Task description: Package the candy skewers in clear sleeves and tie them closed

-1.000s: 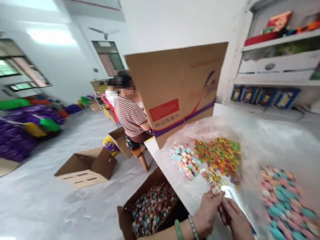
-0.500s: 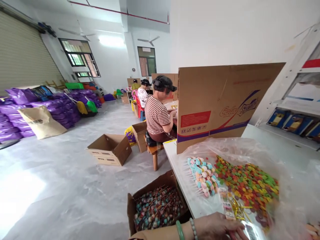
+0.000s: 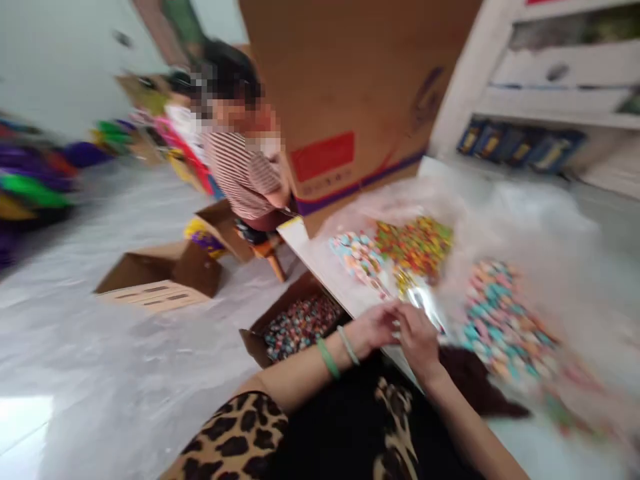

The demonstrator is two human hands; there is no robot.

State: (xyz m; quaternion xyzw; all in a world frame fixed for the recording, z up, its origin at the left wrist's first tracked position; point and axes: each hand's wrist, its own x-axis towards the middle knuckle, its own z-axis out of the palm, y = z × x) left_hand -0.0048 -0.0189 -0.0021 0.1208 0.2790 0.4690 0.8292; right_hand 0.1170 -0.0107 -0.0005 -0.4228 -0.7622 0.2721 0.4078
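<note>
My left hand (image 3: 376, 325) and my right hand (image 3: 419, 339) meet at the table's near edge, fingers curled and pinched together. Something small and pale shows between them, too blurred to name. Just beyond them lie shiny clear wrappers (image 3: 424, 300) and gold twist ties (image 3: 403, 281). A pile of multicoloured ring gummies (image 3: 417, 247) sits farther back, with pastel candy skewers (image 3: 357, 253) to its left. On the right is a heap of pastel pink, blue and white candies (image 3: 505, 320) on clear plastic sheeting (image 3: 480, 207).
Below the table's left edge stands a carton (image 3: 255, 343) filled with wrapped candies. A tall cardboard panel (image 3: 370, 100) rises at the table's back, beside a seated co-worker in a striped shirt (image 3: 240, 173). An open carton (image 3: 160, 277) is on the floor; shelves (image 3: 555, 113) stand right.
The view has swung right and down. My left hand, stretched out by the wrappers half a second ago, is now drawn in against my right hand with its fingers curled.
</note>
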